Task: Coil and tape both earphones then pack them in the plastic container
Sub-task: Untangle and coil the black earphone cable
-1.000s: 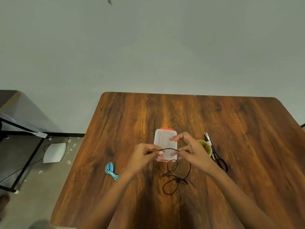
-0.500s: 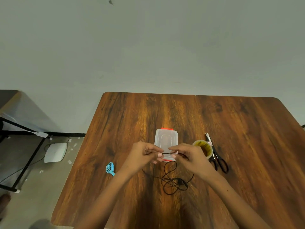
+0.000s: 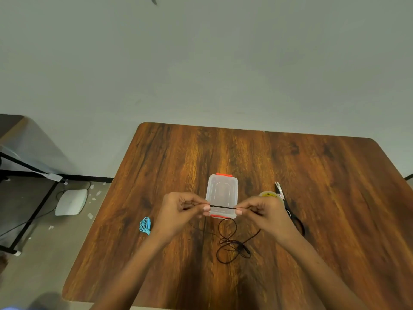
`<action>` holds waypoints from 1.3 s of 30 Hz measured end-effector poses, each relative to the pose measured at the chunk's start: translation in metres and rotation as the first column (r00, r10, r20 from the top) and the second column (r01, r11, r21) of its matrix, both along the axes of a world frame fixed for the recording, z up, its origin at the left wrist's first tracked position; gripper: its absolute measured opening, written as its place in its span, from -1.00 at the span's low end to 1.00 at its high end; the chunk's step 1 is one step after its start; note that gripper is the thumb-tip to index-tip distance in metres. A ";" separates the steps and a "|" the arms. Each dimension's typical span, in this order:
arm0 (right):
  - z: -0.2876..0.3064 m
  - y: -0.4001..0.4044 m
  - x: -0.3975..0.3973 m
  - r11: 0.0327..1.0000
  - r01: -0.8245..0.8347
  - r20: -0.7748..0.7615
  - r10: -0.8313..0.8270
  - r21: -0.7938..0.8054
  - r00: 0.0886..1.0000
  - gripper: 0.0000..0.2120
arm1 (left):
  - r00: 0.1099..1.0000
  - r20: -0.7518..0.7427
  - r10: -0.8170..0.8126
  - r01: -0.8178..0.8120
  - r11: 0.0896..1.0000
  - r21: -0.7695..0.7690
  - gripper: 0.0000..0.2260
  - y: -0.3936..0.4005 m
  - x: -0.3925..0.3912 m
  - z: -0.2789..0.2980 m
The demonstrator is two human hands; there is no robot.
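Observation:
A black earphone cable [image 3: 230, 245] lies in loose loops on the wooden table [image 3: 324, 186], and one stretch of it is pulled taut between my hands. My left hand [image 3: 181, 209] pinches one end of that stretch and my right hand [image 3: 263, 211] pinches the other, both just in front of the clear plastic container [image 3: 222, 191] with red clips and its lid on. A coiled blue earphone [image 3: 145, 225] rests on the table to the left of my left wrist.
A yellow roll of tape [image 3: 268, 194] sits partly behind my right hand, with black-handled scissors [image 3: 288, 209] beside it. Off the table's left edge are a white device [image 3: 71, 202] on the floor and a black metal frame [image 3: 31, 211].
My hands have moved apart and pulled the cable section straight and taut between them. The loose loops on the table have shifted slightly.

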State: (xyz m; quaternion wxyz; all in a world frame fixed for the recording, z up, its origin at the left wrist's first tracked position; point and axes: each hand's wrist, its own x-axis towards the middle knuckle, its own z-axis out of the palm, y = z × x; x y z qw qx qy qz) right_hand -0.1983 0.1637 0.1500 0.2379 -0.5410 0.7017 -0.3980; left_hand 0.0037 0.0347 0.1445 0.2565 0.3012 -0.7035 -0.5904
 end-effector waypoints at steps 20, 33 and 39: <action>0.008 -0.008 0.017 0.998 -0.058 -0.176 0.054 -0.021 0.983 -0.96 | 0.984 0.109 -0.139 0.172 0.897 -0.408 -0.75 0.020 -0.023 0.002; 0.005 0.014 -0.008 0.988 0.156 0.159 -0.156 0.011 0.975 -0.93 | 0.989 -0.075 0.127 -0.147 0.862 -0.485 -0.86 0.001 0.001 -0.010; 0.002 0.017 -0.006 0.983 0.183 0.137 -0.177 -0.029 0.974 -0.90 | 0.990 -0.065 0.126 -0.141 0.894 -0.426 -0.79 0.007 -0.005 -0.020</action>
